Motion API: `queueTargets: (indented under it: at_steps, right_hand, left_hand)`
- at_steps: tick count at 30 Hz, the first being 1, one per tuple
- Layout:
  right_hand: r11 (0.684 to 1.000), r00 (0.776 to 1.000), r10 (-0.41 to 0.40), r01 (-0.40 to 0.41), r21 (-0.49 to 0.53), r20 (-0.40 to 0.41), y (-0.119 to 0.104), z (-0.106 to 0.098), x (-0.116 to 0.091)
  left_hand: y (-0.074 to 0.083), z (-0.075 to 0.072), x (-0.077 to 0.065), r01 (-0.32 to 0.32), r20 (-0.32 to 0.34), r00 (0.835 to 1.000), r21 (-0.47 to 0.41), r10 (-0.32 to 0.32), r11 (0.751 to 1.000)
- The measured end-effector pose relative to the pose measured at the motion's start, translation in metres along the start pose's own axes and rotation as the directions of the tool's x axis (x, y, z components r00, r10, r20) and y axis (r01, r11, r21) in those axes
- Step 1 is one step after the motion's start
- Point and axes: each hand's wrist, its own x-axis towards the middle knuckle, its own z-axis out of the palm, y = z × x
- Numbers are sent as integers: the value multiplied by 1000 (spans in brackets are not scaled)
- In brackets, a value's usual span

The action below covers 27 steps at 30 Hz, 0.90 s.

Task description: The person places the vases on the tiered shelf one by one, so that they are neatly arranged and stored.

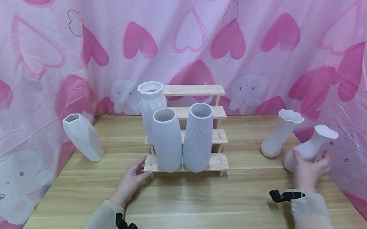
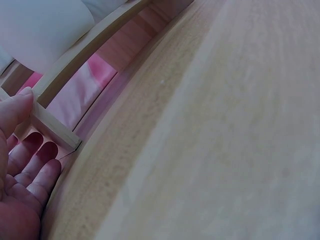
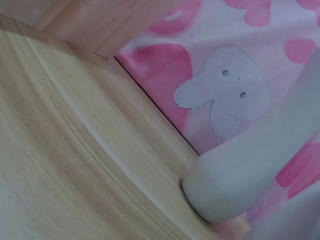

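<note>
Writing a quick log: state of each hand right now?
Left hand: holding the pale wooden four-tier stand by its bottom step.
Right hand: at the rightmost white, flared-neck, ceramic-looking vase; grip cannot be told.

No readable text, label, brand, number or sign is showing in any of the three views.

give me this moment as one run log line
left hand: touches rack | right hand: around nearer right vase | bottom step: two vases | far-left vase: on table
</note>
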Motion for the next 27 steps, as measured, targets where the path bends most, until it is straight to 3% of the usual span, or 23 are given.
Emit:
queueTargets:
  at_steps: [27]
  right_hand:
    - [1000,995,22,-22,-1,102,12,-1,4]
  left_hand:
    - [0,1,0,-21,0,1000,-20,21,1000]
